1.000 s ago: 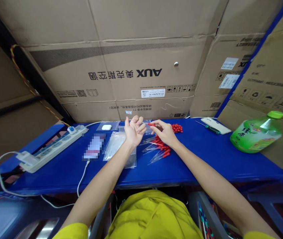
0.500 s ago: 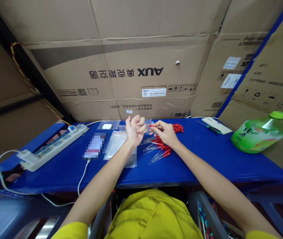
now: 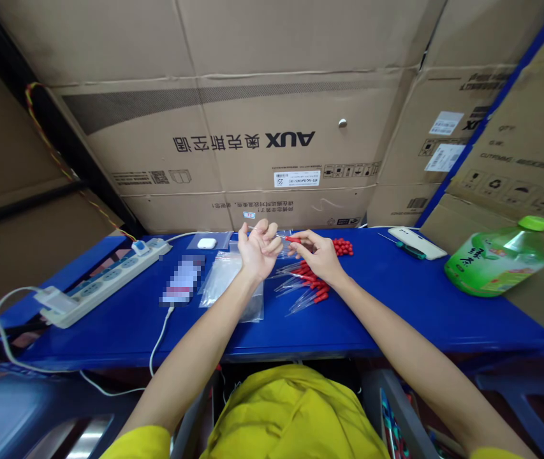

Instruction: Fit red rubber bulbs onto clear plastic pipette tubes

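My right hand (image 3: 319, 255) pinches the red rubber bulb of a dropper (image 3: 293, 240) between thumb and fingers. The dropper's thin clear tube points left and crosses my left hand (image 3: 258, 248). My left palm faces up, its fingers loosely curled around the tube and its thumb raised apart. The fingers partly hide the tube; its end shows near the thumb. Below my right hand lies a pile of droppers (image 3: 307, 287) with red bulbs and clear tubes. Behind it sits a heap of loose red bulbs (image 3: 343, 247).
Clear plastic bags (image 3: 224, 280) lie left of the droppers, beside a blurred-out phone (image 3: 183, 280) on a cable. A white case (image 3: 206, 243) and a power strip (image 3: 109, 280) are farther left. To the right are a screwdriver (image 3: 410, 250) and a green bottle (image 3: 494, 261). Cardboard (image 3: 252, 108) walls the back.
The fingers of my left hand have loosened and spread slightly, and its thumb has shifted a little left. My right hand stays on the red bulb.
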Demonstrator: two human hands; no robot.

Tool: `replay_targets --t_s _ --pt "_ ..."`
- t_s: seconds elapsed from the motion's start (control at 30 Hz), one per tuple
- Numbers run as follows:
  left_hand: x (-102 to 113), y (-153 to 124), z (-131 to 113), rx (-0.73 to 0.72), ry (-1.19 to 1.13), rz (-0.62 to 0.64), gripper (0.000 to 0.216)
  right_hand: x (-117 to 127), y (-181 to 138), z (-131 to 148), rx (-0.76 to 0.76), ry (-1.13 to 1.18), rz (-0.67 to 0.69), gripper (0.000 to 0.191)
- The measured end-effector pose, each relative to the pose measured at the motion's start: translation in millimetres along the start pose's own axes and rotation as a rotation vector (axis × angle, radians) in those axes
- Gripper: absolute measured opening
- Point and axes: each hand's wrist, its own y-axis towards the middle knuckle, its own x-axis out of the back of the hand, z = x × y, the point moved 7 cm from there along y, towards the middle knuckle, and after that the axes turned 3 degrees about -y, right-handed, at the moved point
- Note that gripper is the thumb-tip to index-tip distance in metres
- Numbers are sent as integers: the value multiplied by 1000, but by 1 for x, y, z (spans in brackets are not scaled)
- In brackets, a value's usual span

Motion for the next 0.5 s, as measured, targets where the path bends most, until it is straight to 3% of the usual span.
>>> replay_targets --t_s 0.5 --pt "6 -1 4 -29 -10 -69 39 3 -5 8 27 -90 -58 26"
